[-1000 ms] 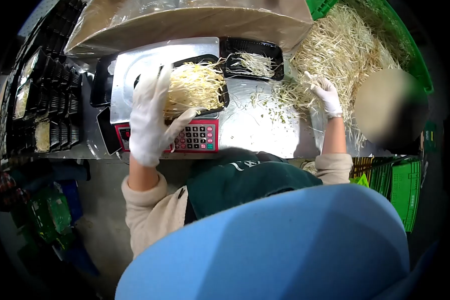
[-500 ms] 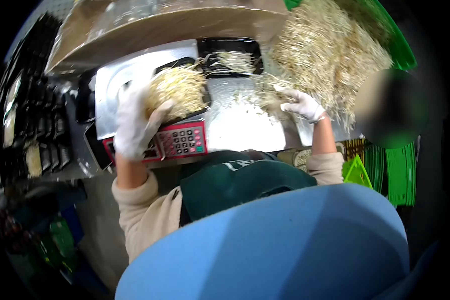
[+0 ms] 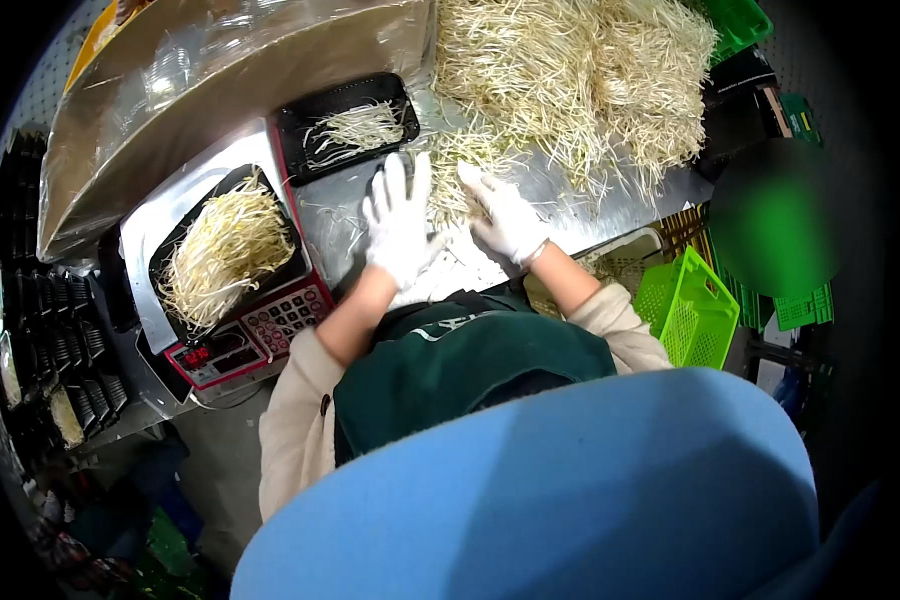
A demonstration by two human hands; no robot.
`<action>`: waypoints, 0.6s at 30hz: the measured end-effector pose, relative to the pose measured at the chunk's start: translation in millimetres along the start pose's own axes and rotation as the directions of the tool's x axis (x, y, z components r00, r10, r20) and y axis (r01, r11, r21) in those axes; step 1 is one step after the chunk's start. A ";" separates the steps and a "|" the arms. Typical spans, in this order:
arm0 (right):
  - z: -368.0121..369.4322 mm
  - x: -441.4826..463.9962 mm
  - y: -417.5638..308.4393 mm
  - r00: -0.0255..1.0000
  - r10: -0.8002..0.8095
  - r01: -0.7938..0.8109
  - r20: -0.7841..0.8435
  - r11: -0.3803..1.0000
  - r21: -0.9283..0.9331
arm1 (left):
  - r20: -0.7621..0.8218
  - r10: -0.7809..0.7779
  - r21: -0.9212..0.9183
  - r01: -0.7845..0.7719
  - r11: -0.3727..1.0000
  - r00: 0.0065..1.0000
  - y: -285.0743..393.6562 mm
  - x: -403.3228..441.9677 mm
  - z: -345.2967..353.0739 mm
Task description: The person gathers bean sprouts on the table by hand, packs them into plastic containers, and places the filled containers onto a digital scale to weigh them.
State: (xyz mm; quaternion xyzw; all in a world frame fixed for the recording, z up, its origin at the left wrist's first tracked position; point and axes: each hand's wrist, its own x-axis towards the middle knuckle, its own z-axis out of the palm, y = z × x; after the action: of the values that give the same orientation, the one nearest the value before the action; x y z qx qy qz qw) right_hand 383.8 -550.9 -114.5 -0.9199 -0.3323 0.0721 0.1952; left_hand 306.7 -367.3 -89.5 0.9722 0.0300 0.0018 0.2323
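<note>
In the head view, your left hand (image 3: pixel 398 228) is spread, holding nothing; your right hand (image 3: pixel 510 222) is half-curled by loose sprouts (image 3: pixel 475 150) on the table (image 3: pixel 332 218), its grip unclear. They look light, limp, slippery and easily snapped; cup clumps from underneath. Count one heap (image 3: pixel 590 90), one scale (image 3: pixel 255 342), and two trays holding sprouts: one on it (image 3: pixel 288 276), one beside (image 3: pixel 317 108).

An open strip of grey metal table (image 3: pixel 332 222) runs between the red-and-silver scale (image 3: pixel 315 300) and the white-gloved left hand (image 3: pixel 400 225) – room for a hand to pass. A black rectangular plastic tray (image 3: pixel 397 93) stands across its far end. Beyond the white-gloved right hand (image 3: pixel 505 215), a broad heap of pale, stringy sprouts (image 3: pixel 580 90) blocks the way – except along the table's near edge.
</note>
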 end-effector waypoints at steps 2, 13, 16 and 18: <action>-2.7 1.3 10.4 0.992 0.083 -0.097 0.098 0.986 0.138 | -0.017 0.167 0.038 -0.166 0.985 0.986 -7.6 20.4 34.9; -27.1 92.8 52.9 0.990 -0.137 0.138 0.035 0.990 -0.011 | -0.125 0.171 -0.220 -0.195 0.956 0.977 -20.9 0.9 38.6; -17.8 86.0 66.4 0.992 -0.123 0.123 -0.007 0.975 0.184 | -0.083 0.101 -0.201 -0.116 0.973 0.991 -25.5 -7.1 32.9; -46.1 53.8 66.7 0.984 -0.025 -0.058 0.178 0.893 0.446 | -0.021 0.037 -0.229 -0.041 0.973 0.999 -31.0 -22.2 18.4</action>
State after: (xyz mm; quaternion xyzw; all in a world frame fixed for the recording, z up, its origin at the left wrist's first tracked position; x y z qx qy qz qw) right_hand 476.1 -577.7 -99.7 -0.8425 -0.3150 0.2307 0.3712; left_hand 283.0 -349.3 -119.7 0.9393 0.0123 0.0181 0.3425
